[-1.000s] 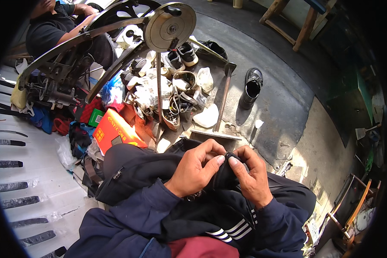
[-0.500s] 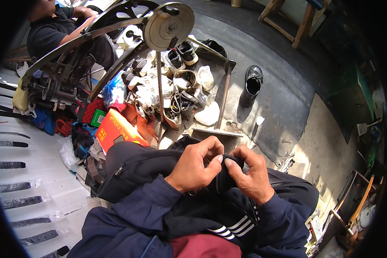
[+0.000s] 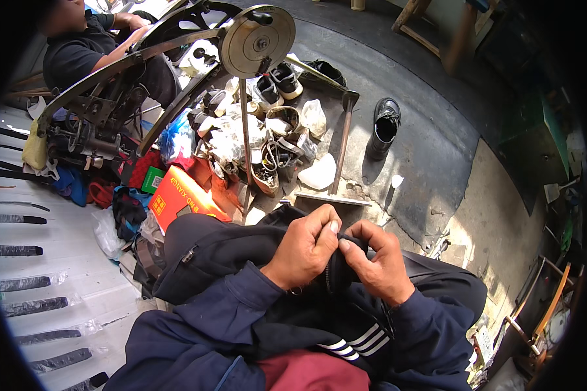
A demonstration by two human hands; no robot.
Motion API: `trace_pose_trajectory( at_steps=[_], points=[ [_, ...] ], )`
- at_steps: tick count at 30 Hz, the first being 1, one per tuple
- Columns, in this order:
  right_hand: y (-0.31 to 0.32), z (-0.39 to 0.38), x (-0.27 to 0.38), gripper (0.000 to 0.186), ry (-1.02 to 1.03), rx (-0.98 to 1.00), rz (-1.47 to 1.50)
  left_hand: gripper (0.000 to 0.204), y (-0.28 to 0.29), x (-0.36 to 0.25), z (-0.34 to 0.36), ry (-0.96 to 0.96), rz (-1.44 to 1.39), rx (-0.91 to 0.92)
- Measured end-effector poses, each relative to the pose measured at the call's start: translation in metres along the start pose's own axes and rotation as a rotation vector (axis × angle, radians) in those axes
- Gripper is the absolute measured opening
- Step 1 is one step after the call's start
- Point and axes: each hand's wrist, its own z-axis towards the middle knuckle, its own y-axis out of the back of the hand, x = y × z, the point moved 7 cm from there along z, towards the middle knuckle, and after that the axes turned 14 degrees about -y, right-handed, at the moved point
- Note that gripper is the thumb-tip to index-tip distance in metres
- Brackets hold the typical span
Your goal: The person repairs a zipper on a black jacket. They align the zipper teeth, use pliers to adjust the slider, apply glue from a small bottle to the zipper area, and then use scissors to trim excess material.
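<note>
A black garment with white stripes (image 3: pixel 365 342) lies across my lap. My left hand (image 3: pixel 303 247) is closed at the edge of the garment's zipper (image 3: pixel 331 274), thumb against bent index finger. Just to its right, my right hand (image 3: pixel 375 264) pinches the dark cloth at the zipper's upper end, thumb on top. The two thumbs are close together; the zipper's slider is hidden or too small to make out between them.
A cast-metal hand-cranked machine (image 3: pixel 98 124) stands at upper left, a seated person (image 3: pixel 72 58) behind it. Ahead are piled shoes and bags (image 3: pixel 241 137), a red box (image 3: pixel 179 199), a metal stand (image 3: pixel 342 150), a lone black shoe (image 3: pixel 385 130) and a wooden stool (image 3: pixel 417 39).
My left fingertips have curled tighter, the index finger now folded against the thumb at the cloth. Both hands stay on the zipper, with only slight shifts.
</note>
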Motion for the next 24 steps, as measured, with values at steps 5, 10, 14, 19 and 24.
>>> trace_pose_trajectory(
  at_steps=[5, 10, 14, 19, 24],
  points=[
    [0.003, -0.002, 0.002, 0.015, -0.031, -0.013, 0.033, 0.023, 0.007, 0.008, -0.003, 0.140, -0.271, -0.100],
    [0.006, 0.000, 0.004, 0.014, -0.048, -0.047, 0.002, 0.010, 0.003, -0.005, -0.002, 0.061, -0.180, 0.013],
    [0.005, -0.001, 0.006, 0.015, 0.002, -0.056, -0.029, 0.003, 0.000, -0.006, -0.002, 0.067, -0.134, 0.037],
    [0.001, 0.001, 0.001, 0.016, 0.058, -0.089, -0.125, 0.003, -0.001, -0.003, -0.002, 0.056, 0.009, 0.092],
    [-0.003, 0.001, -0.003, 0.018, 0.060, -0.061, -0.154, 0.005, -0.004, -0.003, -0.003, 0.018, 0.108, 0.100]
  ],
)
